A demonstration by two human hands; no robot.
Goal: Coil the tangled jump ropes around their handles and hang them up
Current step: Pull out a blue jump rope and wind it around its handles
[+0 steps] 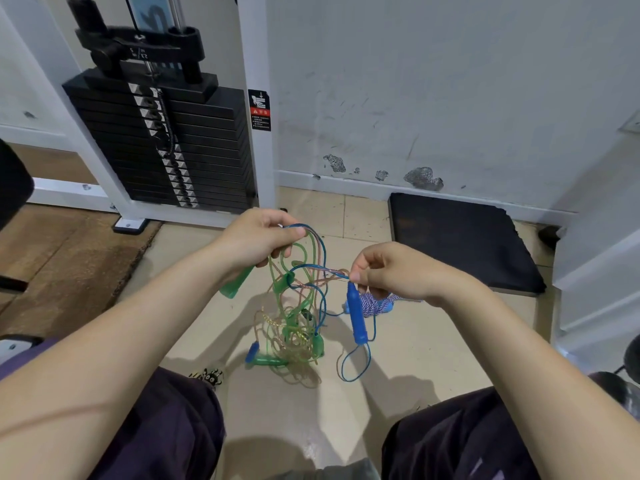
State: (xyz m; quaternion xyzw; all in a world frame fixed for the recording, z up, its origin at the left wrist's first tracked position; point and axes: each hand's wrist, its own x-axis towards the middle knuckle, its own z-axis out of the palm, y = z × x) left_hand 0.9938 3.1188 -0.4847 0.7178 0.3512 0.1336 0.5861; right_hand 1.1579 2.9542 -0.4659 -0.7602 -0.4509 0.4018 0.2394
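A tangle of green, blue and clear pinkish jump ropes [298, 306] hangs between my hands and trails onto the tiled floor. My left hand [258, 237] grips a bunch of rope loops together with a green handle [237, 284] that sticks out below the palm. My right hand [384, 271] pinches blue and pink cords just above a blue handle [356, 315], which dangles upright beneath it. A second blue handle [252, 351] and another green handle [268, 360] lie on the floor in the heap. A blue cord loop [355, 363] rests on the tiles.
A black weight stack [162, 143] in a white machine frame [258, 98] stands ahead on the left. A black mat [460, 242] lies against the scuffed wall on the right. A coiled purple-and-white rope [375, 304] sits behind my right hand. My knees frame the floor below.
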